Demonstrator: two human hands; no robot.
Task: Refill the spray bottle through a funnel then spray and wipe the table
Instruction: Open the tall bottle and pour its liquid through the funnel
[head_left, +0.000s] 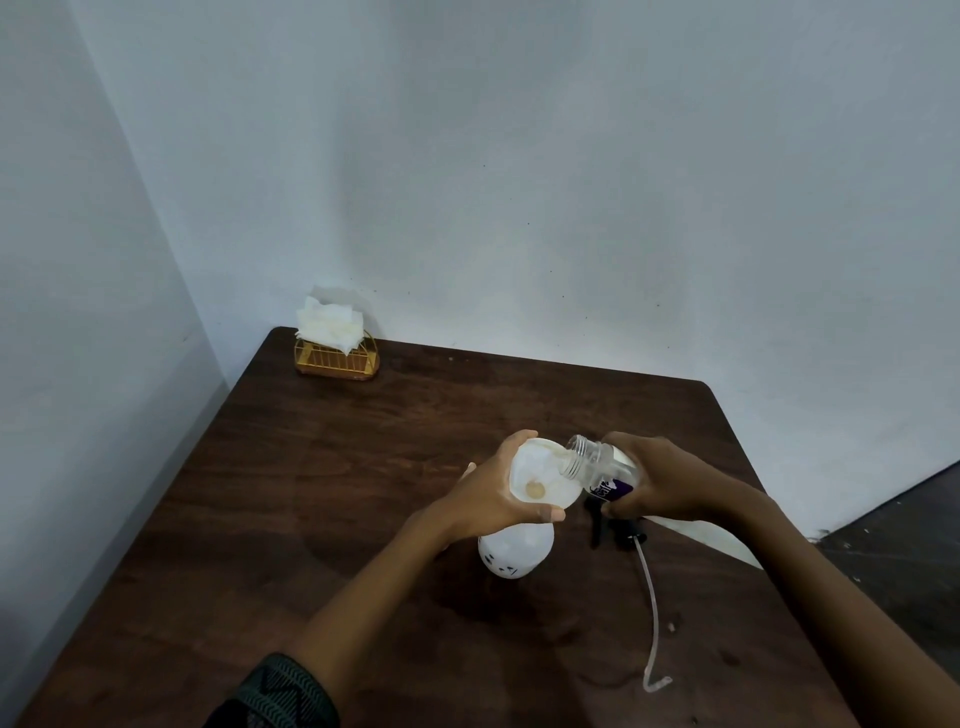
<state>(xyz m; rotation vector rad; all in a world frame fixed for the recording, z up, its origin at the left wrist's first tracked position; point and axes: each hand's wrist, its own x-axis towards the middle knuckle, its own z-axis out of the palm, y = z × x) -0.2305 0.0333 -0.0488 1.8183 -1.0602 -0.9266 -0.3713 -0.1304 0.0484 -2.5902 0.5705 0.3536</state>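
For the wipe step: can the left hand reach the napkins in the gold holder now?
Probably not yet: the left hand grips the funnel on the spray bottle. Only table lies between it and the napkins, so once freed, likely yes.

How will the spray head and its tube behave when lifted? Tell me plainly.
The tube looks thin and lies curved on the table, so it will probably flop and swing. The spray head looks like small plastic, so it is likely light, with the weight at the head end. Lying on its side, it seems unlikely to roll.
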